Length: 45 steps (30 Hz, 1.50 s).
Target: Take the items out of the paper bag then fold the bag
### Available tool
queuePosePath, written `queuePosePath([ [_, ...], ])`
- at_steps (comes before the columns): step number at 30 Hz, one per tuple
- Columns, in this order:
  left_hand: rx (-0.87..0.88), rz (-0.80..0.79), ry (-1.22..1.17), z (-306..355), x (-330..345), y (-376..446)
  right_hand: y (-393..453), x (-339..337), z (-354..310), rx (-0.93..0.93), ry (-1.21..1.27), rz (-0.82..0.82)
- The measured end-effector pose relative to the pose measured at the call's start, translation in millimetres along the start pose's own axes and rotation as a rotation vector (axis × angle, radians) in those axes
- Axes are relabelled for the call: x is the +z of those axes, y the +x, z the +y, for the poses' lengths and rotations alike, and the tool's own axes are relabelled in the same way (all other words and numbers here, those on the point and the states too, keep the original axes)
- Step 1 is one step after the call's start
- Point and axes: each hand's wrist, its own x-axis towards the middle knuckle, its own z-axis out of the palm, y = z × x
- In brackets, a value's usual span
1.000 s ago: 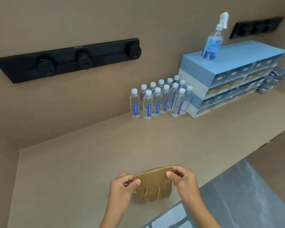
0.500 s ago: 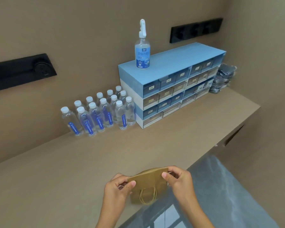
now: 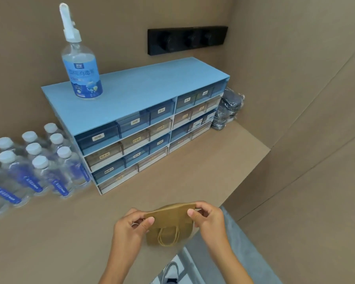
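Change: since a second ago my view has swung right and closer — the drawer cabinet (image 3: 152, 128) now fills the middle and the water bottles (image 3: 35, 167) have slid to the left edge. The bag and both hands sit much as they did.

Paper bag (image 3: 170, 224): near edge of the counter (image 3: 49, 232), flattened, its top edge raised and its twine handle (image 3: 168, 236) hanging on the face toward me. No taken-out items show anywhere in my view, so I cannot tell whether it was emptied.

Left hand (image 3: 129, 228): closed in a pinch on the bag's top left corner, thumb on the near face.

Right hand (image 3: 209, 220): pinching the top right corner the same way.

Step, as I judge it: folding — the top is held taut between the two pinches, ready to be brought over.

Risk, overhang: the bag sits just at the counter's near lip — pressing a crease there could push it off the edge.

Risk, handle: if the twine loop gets trapped under the fold, the crease will bulge and spring back.

Risk, skew: uneven pull from one hand would set the fold crooked.

Far side: a spray bottle (image 3: 80, 64) stands on the cabinet, well apart from my work.
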Motion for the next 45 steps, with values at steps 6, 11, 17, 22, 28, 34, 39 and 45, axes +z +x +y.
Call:
queuePosePath([
  [6,-0.027,0.080,-0.016,28.4,63.0,73.0,107.7,-42.0,-28.8,-0.003,-0.059,-0.091],
  [11,-0.029,0.202,-0.034,41.8,91.9,116.6,181.6,-46.3,-39.3,-0.023,-0.083,-0.172],
  [17,-0.078,0.382,-0.030,40.3,126.4,152.5,263.4,-47.8,-33.1,-0.063,-0.119,-0.355],
  [22,-0.146,0.552,0.037,43.6,163.6,178.1,318.6,-54.9,-19.6,-0.024,-0.109,-0.486],
  [28,-0.230,0.682,0.032,46.6,188.0,199.9,356.3,-54.8,-17.4,-0.019,-0.111,-0.592],
  [34,-0.295,0.714,0.137,41.8,194.6,206.5,365.0,-58.4,-14.6,-0.029,-0.133,-0.639],
  [39,-0.304,0.702,0.132,44.8,195.1,205.6,363.8,-59.5,-18.3,-0.029,-0.128,-0.637],
  [45,-0.299,0.679,0.125,52.6,193.5,196.4,356.7,-71.9,-27.8,-0.007,-0.087,-0.683],
])
